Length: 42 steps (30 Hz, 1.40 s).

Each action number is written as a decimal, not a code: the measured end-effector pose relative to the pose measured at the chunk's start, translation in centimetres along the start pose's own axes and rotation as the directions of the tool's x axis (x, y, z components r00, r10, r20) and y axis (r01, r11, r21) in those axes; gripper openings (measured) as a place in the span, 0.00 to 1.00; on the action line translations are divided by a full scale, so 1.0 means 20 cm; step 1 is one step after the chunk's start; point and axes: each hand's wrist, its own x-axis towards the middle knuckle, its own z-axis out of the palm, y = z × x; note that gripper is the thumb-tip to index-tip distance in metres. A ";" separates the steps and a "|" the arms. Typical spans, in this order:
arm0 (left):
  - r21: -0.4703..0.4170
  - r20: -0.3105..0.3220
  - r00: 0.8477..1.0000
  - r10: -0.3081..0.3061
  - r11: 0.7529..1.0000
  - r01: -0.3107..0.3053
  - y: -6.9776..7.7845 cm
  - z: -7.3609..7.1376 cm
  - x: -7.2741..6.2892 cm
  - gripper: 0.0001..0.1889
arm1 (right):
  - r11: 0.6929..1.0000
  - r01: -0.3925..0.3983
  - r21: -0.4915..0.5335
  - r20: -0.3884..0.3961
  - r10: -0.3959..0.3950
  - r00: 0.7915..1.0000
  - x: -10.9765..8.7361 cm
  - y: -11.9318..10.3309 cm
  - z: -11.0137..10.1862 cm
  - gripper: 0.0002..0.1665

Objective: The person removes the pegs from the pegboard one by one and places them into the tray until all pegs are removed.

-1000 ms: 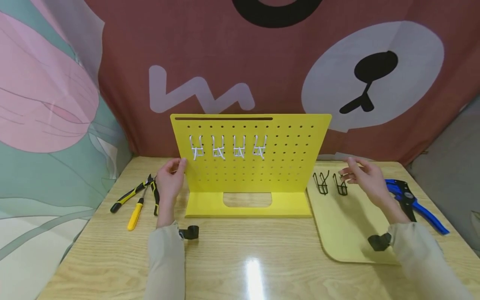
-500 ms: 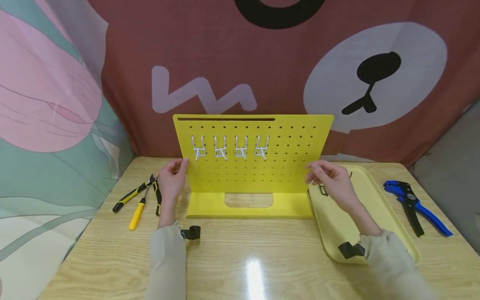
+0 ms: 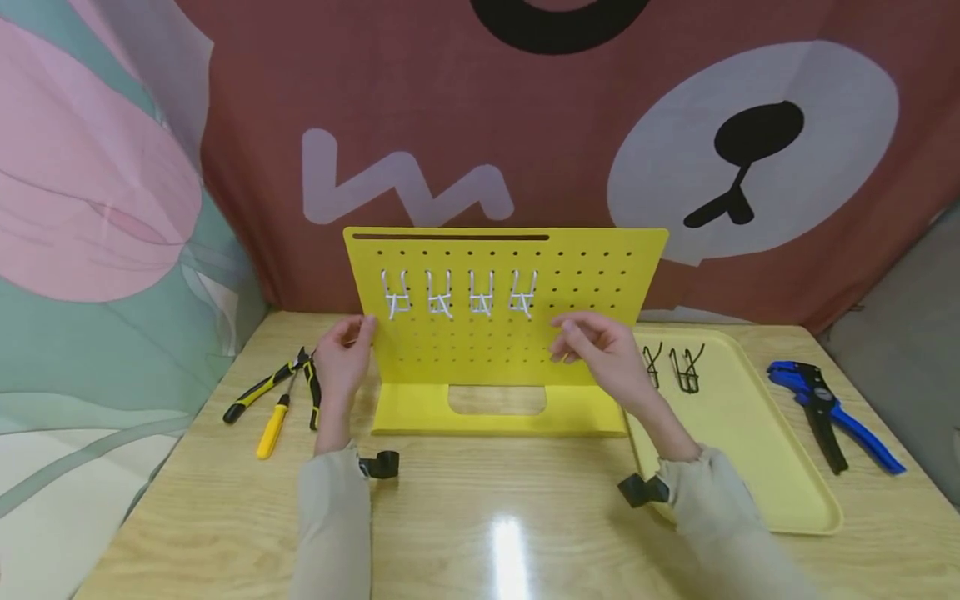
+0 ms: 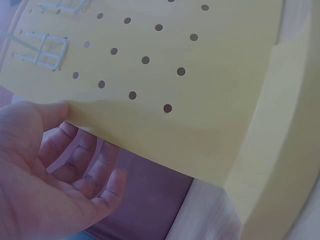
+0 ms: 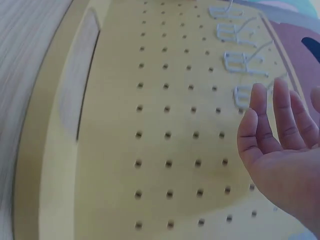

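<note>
A yellow pegboard stands upright on its base in the head view. Several white wire hooks hang in a row on its upper left part. My left hand grips the board's left edge; in the left wrist view the thumb lies on the front face and the fingers are behind. My right hand is in front of the board's right half, fingers loosely bent, holding nothing. Two black wire hooks lie in the yellow tray on the right, one partly behind my right hand.
Black-and-yellow pliers and a yellow-handled screwdriver lie left of the board. A blue-and-black wire stripper rests right of the tray. Behind the wooden table hangs a printed cloth.
My right hand has moved left, from above the tray to in front of the pegboard's right half. The left hand keeps its place at the board's edge.
</note>
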 end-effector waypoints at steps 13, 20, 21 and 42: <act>-0.018 -0.031 0.999 0.032 0.999 -0.033 0.00 -0.01 -0.02 0.17 | 0.998 -0.009 0.058 0.024 0.008 1.000 0.11 -0.02 0.17 0.15; -0.026 -0.027 0.999 0.031 0.999 -0.032 0.00 0.00 -0.01 0.17 | 0.996 -0.065 0.064 -0.003 0.066 0.998 0.11 0.00 0.18 0.15; -0.023 -0.026 0.999 0.033 0.999 -0.034 0.00 0.00 -0.01 0.17 | 0.996 -0.064 0.060 -0.007 0.064 0.998 0.11 0.00 0.18 0.15; -0.013 -0.018 0.999 0.037 0.999 -0.037 0.00 0.00 -0.01 0.19 | 0.988 -0.127 0.086 0.008 0.127 0.992 0.10 0.00 0.16 0.17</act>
